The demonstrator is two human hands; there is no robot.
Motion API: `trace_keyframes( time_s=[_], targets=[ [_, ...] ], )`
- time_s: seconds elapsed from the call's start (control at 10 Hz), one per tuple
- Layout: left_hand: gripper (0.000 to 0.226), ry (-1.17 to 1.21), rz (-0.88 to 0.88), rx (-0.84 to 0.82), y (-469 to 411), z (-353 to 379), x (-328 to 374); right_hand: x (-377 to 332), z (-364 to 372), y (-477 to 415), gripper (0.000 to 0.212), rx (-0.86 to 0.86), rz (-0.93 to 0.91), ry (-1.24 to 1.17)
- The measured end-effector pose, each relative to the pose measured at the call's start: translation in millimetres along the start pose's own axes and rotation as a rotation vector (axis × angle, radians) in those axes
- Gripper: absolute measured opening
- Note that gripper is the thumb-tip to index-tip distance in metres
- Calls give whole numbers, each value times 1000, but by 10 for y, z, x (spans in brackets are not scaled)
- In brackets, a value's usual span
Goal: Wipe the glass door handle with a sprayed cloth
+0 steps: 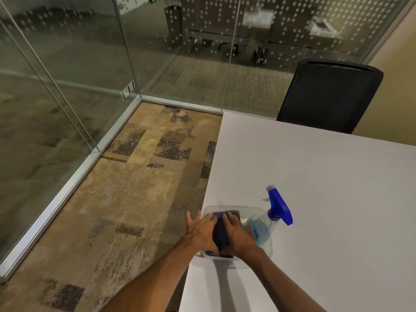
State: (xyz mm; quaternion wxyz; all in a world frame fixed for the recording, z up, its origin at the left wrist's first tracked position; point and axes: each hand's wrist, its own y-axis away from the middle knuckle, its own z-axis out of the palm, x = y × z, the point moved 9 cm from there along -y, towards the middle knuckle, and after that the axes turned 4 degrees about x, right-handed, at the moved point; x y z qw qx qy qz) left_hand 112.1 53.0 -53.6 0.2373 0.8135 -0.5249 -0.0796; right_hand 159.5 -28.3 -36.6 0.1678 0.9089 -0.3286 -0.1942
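This is a small office room with glass walls [67, 86], a brown patchy carpet [135, 188] and a white table [326, 199]. A black chair [326, 95] stands at the far side of the table, well away from the hands. Both hands are down at the near corner of the table, in a clear plastic tub [267, 248]. The left hand [202, 230] and the right hand [238, 233] lie side by side with a dark cloth [221, 237] between them. The fingers look loosely bent over the cloth, but I cannot tell if they are truly squeezing it yet. The cloth is inside the tub, partly lifted and bunched up between the hands. Just to the right of the right hand is a spray bottle [261, 230] with a blue top, leaning in the same tub. No door handle can be made out in this view, so I cannot say where it is. The cloth looks soft and floppy and very light. It should fold and droop, so it is best to grab a good bunch of it in the middle, not just a corner. The bottle looks smooth and a bit slippery, with liquid inside, so the neck under the blue top seems the best place to hold it.
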Motion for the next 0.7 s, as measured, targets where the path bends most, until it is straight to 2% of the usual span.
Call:
trace_keyframes(
  time_s=[0.2, 0.3, 0.4, 0.5, 0.6, 0.7],
  targets=[
    [111, -200, -14, -6, -24, 16, 87, 132, 208, -92, 118, -132, 112, 39],
    [112, -275, -34, 4, -25, 28, 120, 143, 293, -109, 106, -116, 154, 50],
    [111, -313, -49, -2, -17, 27, 147, 174, 345, -139, 83, -90, 197, 109],
    [105, -256, -25, 19, 24, 27, 141, 173, 366, -128, 85, -113, 194, 148],
    [77, 3, 16, 188, 136, -79, 59, 173, 208, -92, 84, 4, 210, -64],
    [57, 157, 5, 306, 210, -218, -14, 133, -39, -49, 67, 170, 201, -56]
  ],
)
